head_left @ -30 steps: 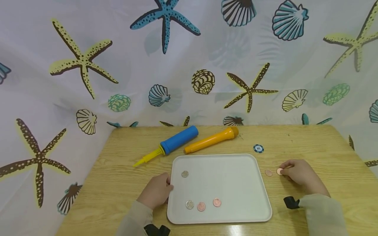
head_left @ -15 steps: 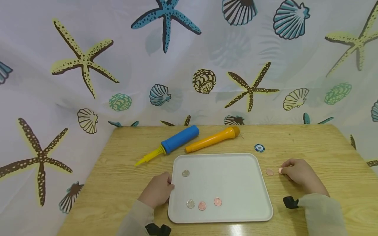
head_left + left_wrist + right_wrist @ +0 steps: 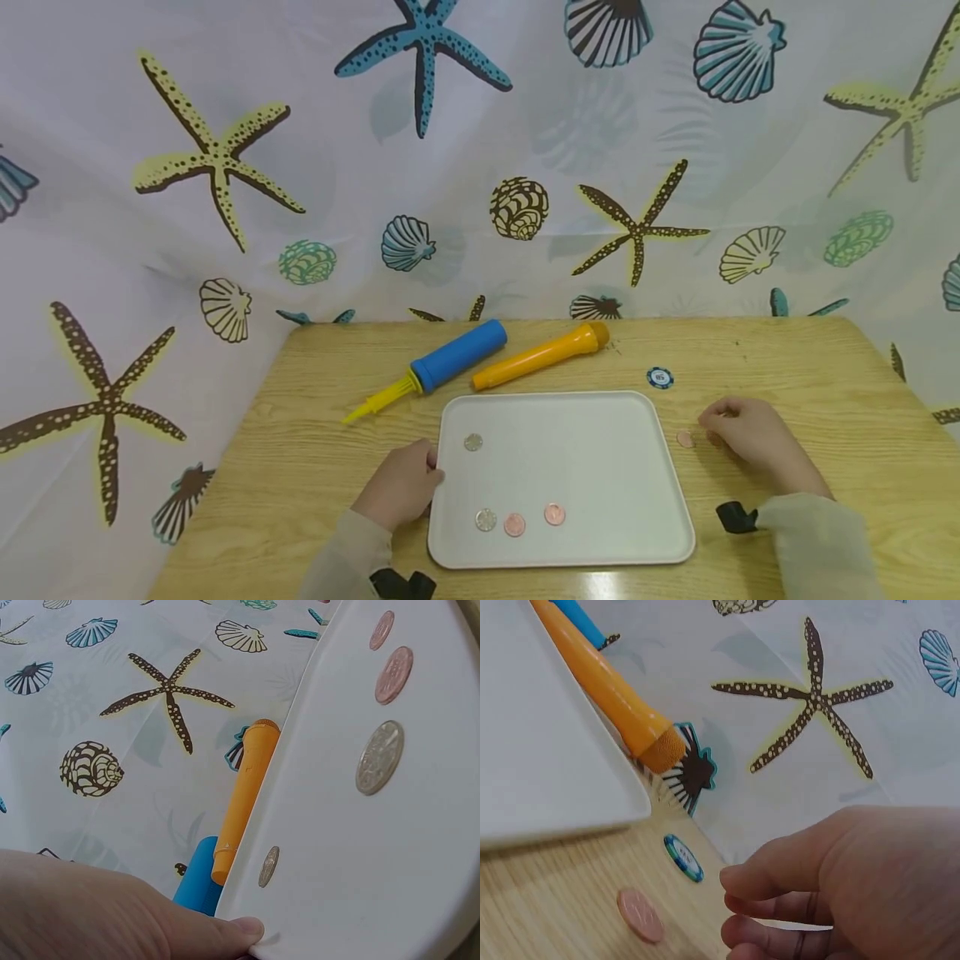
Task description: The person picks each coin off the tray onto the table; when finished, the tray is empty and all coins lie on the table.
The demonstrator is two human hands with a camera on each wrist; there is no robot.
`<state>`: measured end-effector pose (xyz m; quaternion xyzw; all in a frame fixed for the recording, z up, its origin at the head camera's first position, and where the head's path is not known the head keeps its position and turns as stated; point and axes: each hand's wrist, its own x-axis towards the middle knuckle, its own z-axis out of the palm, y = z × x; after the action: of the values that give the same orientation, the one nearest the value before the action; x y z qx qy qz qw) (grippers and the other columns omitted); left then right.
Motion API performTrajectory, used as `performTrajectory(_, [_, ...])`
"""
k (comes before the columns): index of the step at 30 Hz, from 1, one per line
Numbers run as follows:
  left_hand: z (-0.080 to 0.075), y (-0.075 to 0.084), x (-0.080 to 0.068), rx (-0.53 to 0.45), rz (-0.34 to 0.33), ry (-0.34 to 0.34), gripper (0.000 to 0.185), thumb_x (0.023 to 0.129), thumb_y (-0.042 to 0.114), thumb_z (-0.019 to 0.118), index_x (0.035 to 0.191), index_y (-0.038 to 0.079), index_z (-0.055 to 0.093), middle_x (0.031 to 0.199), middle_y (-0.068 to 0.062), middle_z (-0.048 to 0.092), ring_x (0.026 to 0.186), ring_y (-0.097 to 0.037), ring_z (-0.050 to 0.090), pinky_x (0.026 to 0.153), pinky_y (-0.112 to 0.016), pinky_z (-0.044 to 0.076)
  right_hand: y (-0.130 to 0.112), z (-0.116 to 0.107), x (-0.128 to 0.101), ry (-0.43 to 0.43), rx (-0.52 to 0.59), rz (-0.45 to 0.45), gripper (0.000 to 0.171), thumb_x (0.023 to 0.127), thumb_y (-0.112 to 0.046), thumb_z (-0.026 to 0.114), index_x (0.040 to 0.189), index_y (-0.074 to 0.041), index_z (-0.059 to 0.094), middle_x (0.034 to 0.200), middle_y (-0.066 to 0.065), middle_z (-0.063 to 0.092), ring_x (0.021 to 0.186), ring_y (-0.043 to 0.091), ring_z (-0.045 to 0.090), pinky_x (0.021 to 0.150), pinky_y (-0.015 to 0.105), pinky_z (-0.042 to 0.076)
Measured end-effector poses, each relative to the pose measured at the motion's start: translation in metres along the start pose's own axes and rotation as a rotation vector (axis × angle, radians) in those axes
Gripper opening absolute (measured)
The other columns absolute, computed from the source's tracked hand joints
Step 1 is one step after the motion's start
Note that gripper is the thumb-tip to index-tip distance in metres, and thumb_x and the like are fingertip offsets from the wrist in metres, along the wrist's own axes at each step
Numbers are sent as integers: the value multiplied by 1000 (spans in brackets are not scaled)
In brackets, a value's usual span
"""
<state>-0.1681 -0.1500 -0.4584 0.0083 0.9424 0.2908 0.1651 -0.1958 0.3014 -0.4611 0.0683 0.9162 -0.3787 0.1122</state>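
A white tray [image 3: 562, 467] lies on the table, bearing two silver coins [image 3: 485, 520] and two copper coins [image 3: 554, 514]. My left hand [image 3: 401, 485] grips its left edge; the left wrist view has the thumb [image 3: 244, 928] on the rim, with the other fingers hidden. Right of the tray, my right hand [image 3: 752, 435] hovers by a copper coin [image 3: 685, 438] lying on the wood. Thumb and fingertips are drawn together in the right wrist view. The second copper coin, seen under them earlier, is now hidden, seemingly in their pinch.
Behind the tray lie a blue and yellow hand pump [image 3: 457, 357] and an orange toy microphone [image 3: 540, 356]. A blue and white poker chip [image 3: 660, 377] sits off the tray's far right corner. A sea-patterned curtain [image 3: 465, 167] hangs at the table's back edge.
My right hand has shifted slightly left and away from me. The copper coin at its fingertips has gone from sight. The left hand and tray stay put.
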Motion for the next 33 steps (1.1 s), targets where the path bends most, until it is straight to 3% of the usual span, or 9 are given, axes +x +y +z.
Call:
performTrajectory(3, [0,0,-1,-7,-3,-3,8,99,9,59,94,5,55,79,-6,57,68,-19,53,59,-30,43,-17,7,-2,-18,82,-64,30,101,-24,59,114,2,65,78,8,63,71,21,56,62,32,46])
performTrajectory(9, [0,0,-2,-24,-25,-14,7,100,9,59,96,4,56,79,-6,57,68,-19,54,60,-30,44,-53,33,-1,-101,205,-141,25,99,-20,64,111,2,66,80,10,63,66,20,56,58,31,49])
performTrajectory(21, [-1,3,1,-43,-39,-44,8,101,10,57,101,2,57,79,-7,58,67,-19,55,58,-29,45,-128,122,13,-265,197,-179,10,94,-17,71,101,-10,71,76,7,66,59,18,58,57,29,51])
performTrajectory(27, [-2,5,0,-34,-47,-42,8,102,10,58,102,2,56,80,-7,57,68,-19,55,58,-29,46,-150,158,20,-326,198,-247,14,92,-18,72,102,-8,71,70,4,67,58,16,61,59,29,54])
performTrajectory(33, [-2,5,-2,-27,-37,-42,8,101,10,58,99,2,56,79,-7,57,68,-19,54,58,-29,45,-164,179,22,-342,166,-261,20,91,-22,75,105,-9,70,66,4,67,56,18,63,60,29,53])
